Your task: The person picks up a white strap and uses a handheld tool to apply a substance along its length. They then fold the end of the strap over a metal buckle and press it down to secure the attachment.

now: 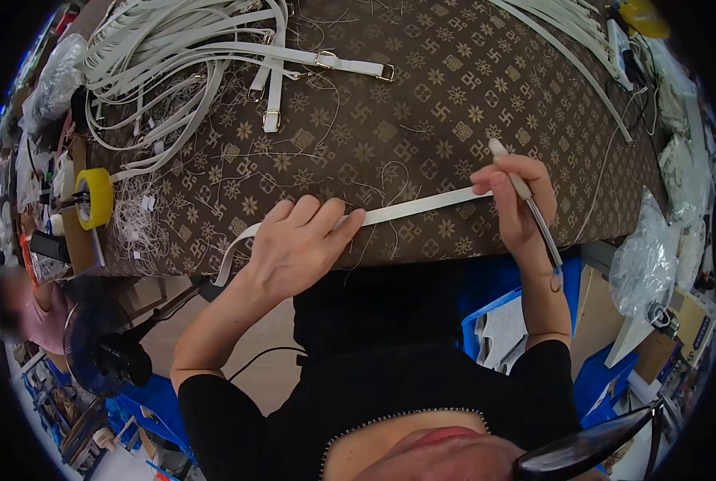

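Note:
A narrow white strap [426,204] runs across the front of the cloth-covered table between my two hands. My left hand [298,244] is closed over it, thumb and fingertips pressed on the strap, and its tail hangs off the front edge at the left. My right hand [522,200] is closed around a pen-like tool [537,218] with a pale handle and a metal shaft that points back toward my forearm, ending in a small wire loop. The fingertips of this hand are also at the strap's right end. Loose thread [394,172] lies just beyond the strap.
A heap of white straps with gold buckles [173,60] covers the back left, and more straps [562,36] lie back right. Yellow tape [95,199] and thread scraps [137,224] are at the left. A fan [105,345] and a person [37,313] are beyond my left arm.

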{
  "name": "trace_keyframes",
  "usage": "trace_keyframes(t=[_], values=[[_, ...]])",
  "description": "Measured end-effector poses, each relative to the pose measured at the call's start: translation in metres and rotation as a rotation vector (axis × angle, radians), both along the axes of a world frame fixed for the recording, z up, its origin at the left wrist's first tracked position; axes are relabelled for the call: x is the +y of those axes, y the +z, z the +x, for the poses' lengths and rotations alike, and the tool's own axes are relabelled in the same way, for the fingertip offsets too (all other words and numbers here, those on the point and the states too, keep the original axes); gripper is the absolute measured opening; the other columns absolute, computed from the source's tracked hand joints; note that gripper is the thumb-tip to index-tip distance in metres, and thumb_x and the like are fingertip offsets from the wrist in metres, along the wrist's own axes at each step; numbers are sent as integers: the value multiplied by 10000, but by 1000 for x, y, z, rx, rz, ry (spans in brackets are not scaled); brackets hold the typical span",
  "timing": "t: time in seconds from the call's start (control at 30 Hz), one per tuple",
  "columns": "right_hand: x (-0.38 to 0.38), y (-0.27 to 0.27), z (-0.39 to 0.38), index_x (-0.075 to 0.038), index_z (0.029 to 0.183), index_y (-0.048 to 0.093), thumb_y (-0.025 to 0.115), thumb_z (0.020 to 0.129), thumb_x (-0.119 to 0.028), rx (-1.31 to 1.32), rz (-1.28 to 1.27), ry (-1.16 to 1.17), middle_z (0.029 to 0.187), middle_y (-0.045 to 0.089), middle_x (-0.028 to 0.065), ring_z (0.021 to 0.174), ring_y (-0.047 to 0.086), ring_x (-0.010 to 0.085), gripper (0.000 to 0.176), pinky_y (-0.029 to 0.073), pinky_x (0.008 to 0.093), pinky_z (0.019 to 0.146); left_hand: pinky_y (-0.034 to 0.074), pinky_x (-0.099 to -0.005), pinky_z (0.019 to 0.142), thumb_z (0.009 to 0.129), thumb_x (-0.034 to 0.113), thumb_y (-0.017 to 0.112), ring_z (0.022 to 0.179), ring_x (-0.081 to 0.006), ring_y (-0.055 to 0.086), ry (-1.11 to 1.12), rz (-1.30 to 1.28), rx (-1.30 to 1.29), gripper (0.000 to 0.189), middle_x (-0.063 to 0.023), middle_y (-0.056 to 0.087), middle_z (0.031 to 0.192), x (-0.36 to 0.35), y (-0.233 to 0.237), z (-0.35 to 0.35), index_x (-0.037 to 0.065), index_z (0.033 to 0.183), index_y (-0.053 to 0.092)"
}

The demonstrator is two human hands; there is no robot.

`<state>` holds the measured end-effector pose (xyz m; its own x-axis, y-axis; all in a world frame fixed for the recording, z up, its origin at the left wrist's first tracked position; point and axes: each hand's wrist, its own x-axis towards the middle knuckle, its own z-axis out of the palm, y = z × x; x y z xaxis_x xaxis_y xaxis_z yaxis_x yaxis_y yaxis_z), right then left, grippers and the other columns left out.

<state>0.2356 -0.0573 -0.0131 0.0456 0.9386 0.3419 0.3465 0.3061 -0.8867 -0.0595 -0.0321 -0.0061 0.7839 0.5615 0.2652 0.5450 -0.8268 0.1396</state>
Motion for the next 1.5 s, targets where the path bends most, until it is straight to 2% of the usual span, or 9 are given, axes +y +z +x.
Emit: trace_keyframes(t=[0.23, 0.33, 0.43, 0.7, 0.8, 0.87, 1.1, 1.3, 1.5], values=[[-5, -23, -28, 4, 1132, 541, 551, 983, -88, 281, -282, 151, 874, 704, 104, 825, 686, 131, 175, 551, 248, 741, 437, -314, 619, 831, 175, 675, 714, -189, 556, 75, -239, -7, 272, -20, 577, 856, 5, 18, -2, 138, 1099, 706], [-6, -24, -28, 4, 1134, 541, 547, 986, -94, 281, -280, 149, 879, 705, 105, 828, 687, 131, 178, 554, 250, 738, 471, -339, 567, 895, 174, 665, 625, -238, 617, 325, -889, -132, 270, -100, 605, 704, 8, 28, -31, 70, 1144, 676], [-4, -22, -27, 7, 1136, 539, 546, 987, -97, 265, -293, 157, 880, 706, 108, 832, 690, 136, 182, 557, 253, 742, 441, -302, 551, 858, 111, 695, 611, -175, 593, 452, -1092, -217, 241, -83, 592, 701, 9, 43, -73, 53, 1092, 706], [-5, -22, -27, 4, 1142, 535, 538, 990, -102, 256, -273, 151, 872, 706, 106, 831, 691, 138, 185, 553, 254, 742, 420, -289, 550, 779, 75, 745, 585, -152, 559, 763, -648, -48, 225, -72, 565, 692, 3, 87, -111, 35, 1000, 727], [-4, -20, -26, 4, 1144, 534, 542, 990, -110, 234, -281, 147, 874, 704, 106, 830, 690, 138, 191, 553, 255, 744, 457, -331, 665, 772, 137, 764, 704, -205, 599, 827, -535, 109, 216, -69, 606, 794, 10, 64, -105, 41, 962, 725], [-5, -21, -27, 4, 1145, 534, 546, 990, -114, 236, -292, 143, 874, 703, 106, 829, 689, 138, 195, 553, 256, 746, 433, -381, 811, 766, 215, 777, 861, -254, 596, 632, -82, 181, 231, -58, 625, 908, 14, 39, -91, 57, 922, 712], [-7, -22, -29, 10, 1146, 531, 545, 988, -98, 277, -302, 128, 889, 693, 107, 834, 685, 137, 192, 553, 255, 751, 370, -354, 778, 651, 428, 836, 838, -239, 542, 305, -404, -220, 445, -42, 552, 850, 8, -1, 41, 96, 894, 666], [-7, -19, -28, 12, 1146, 531, 541, 983, -78, 268, -308, 132, 893, 694, 107, 838, 686, 135, 186, 555, 253, 754, 371, -358, 740, 677, 265, 821, 828, -226, 552, 271, -471, -117, 284, -29, 548, 829, 9, -2, 69, 105, 801, 622], [-7, -21, -27, 5, 1139, 540, 549, 978, -76, 258, -290, 134, 875, 700, 98, 822, 691, 126, 181, 555, 237, 732, 445, -376, 675, 721, 108, 755, 766, -236, 584, 285, -602, -296, 152, -29, 557, 784, 7, -7, 66, 97, 782, 615]])
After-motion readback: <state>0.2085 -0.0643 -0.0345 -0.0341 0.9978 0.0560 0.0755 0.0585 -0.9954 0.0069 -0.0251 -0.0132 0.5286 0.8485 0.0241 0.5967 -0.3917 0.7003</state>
